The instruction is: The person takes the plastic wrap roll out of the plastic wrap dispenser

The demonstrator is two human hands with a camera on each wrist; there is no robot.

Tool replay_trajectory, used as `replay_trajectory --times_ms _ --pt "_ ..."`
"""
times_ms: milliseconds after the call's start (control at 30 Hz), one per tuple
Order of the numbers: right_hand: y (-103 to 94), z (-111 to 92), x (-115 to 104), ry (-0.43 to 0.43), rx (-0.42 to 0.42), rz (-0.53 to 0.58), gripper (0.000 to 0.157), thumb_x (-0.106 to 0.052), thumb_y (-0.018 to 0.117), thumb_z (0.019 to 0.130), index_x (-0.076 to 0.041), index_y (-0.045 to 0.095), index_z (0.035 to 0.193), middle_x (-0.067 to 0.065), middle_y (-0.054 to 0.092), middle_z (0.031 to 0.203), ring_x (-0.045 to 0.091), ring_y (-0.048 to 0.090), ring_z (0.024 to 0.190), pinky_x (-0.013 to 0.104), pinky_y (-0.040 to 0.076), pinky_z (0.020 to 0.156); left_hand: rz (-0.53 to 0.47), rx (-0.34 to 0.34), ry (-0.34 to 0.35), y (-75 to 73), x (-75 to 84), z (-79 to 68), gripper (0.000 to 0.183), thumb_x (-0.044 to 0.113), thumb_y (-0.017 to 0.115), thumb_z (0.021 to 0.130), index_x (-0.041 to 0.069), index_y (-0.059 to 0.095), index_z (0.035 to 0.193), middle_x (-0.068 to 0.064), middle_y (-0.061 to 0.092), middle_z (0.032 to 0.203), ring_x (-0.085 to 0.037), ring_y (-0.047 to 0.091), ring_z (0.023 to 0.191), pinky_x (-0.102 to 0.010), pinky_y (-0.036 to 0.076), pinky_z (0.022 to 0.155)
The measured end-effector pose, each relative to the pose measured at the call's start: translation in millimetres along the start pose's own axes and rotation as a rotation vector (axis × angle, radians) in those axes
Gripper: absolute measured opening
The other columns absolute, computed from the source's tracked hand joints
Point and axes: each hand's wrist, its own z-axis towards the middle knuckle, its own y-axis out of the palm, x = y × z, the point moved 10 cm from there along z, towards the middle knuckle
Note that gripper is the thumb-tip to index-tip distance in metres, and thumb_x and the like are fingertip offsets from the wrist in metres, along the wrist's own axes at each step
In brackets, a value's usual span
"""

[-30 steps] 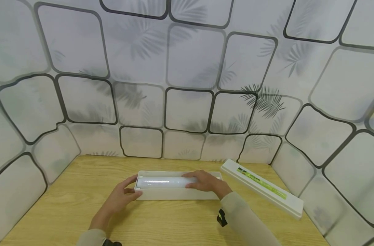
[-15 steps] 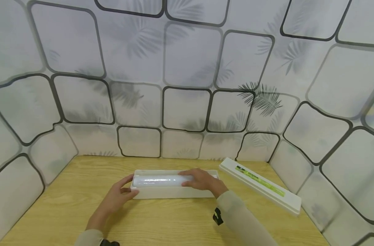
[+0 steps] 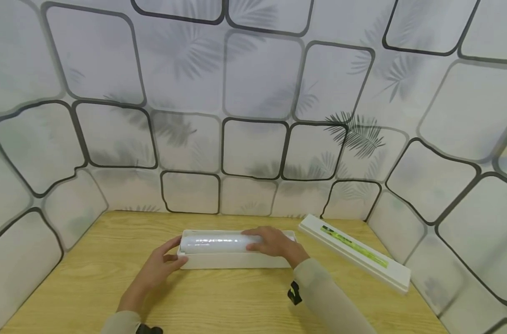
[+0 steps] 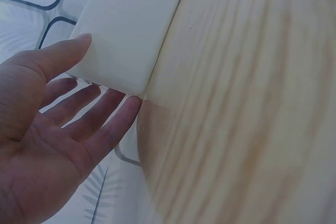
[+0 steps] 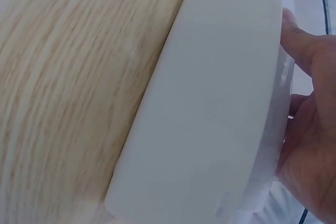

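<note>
A long white box lies crosswise on the wooden table, its top off. In it is a shiny, pale roll of plastic wrap, standing a little above the front wall. My left hand grips the box's left end, the thumb at the front corner and the fingers along the end, as the left wrist view also shows. Over the roll's right part, my right hand grips it with thumb and fingers. The right wrist view has that hand above the box's front wall, the palm side hidden partly by the box.
A white lid with a green and yellow label lies at an angle to the right of the box. Patterned grey-white fabric walls rise behind and on both sides of the wooden table.
The roll of plastic wrap has come up slightly within the box, with my right hand still on it. My left hand keeps its hold on the box's end. The head view has shifted slightly.
</note>
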Motion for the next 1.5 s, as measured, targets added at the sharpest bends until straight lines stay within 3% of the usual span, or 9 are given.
replay_trajectory --times_ms 433,700,1133,1300,1500 --pt "-21.0 1 -6 0.065 0.018 0.003 0.052 -0.035 0.062 0.103 -0.013 0.055 0.150 0.009 0.061 0.149 0.033 0.060 0.133 0.054 0.049 0.110 0.032 0.014 -0.021 -2.5 -1.0 -0.9 0.073 0.014 0.069 0.099 -0.006 0.030 0.158 -0.034 0.032 0.161 -0.041 0.067 0.120 -0.029 0.061 0.088" --pt "-42.3 -9 -9 0.066 0.096 -0.055 0.049 -0.036 0.063 0.103 -0.015 0.058 0.148 0.012 0.060 0.149 0.036 0.059 0.135 0.056 0.048 0.111 0.016 0.014 -0.012 -3.4 1.4 0.3 0.071 0.015 0.069 0.100 -0.001 0.033 0.159 -0.032 0.031 0.163 -0.041 0.066 0.120 -0.029 0.060 0.088" --pt "-62.0 -38 -8 -0.001 0.256 -0.175 0.046 -0.030 0.068 0.099 -0.010 0.064 0.141 0.014 0.071 0.134 0.036 0.069 0.118 0.052 0.056 0.098 0.021 0.012 0.009 -1.9 1.5 -0.8 0.070 0.011 0.069 0.099 -0.004 0.034 0.157 -0.035 0.033 0.160 -0.040 0.068 0.116 -0.029 0.061 0.085" --pt "-64.1 -50 -4 0.013 0.269 -0.172 0.047 -0.029 0.068 0.099 -0.009 0.063 0.141 0.016 0.070 0.134 0.037 0.069 0.117 0.053 0.055 0.098 0.021 0.020 -0.002 -2.7 -0.5 0.7 0.070 0.012 0.069 0.099 -0.003 0.034 0.157 -0.034 0.034 0.160 -0.040 0.068 0.117 -0.029 0.062 0.084" --pt "-67.6 -63 2 0.089 0.282 -0.179 0.047 -0.031 0.070 0.097 -0.015 0.065 0.141 0.016 0.072 0.126 0.036 0.069 0.108 0.053 0.057 0.085 0.006 0.015 -0.001 -1.2 -2.8 1.6 0.070 0.009 0.069 0.099 -0.005 0.033 0.157 -0.035 0.033 0.160 -0.041 0.068 0.117 -0.033 0.063 0.085"
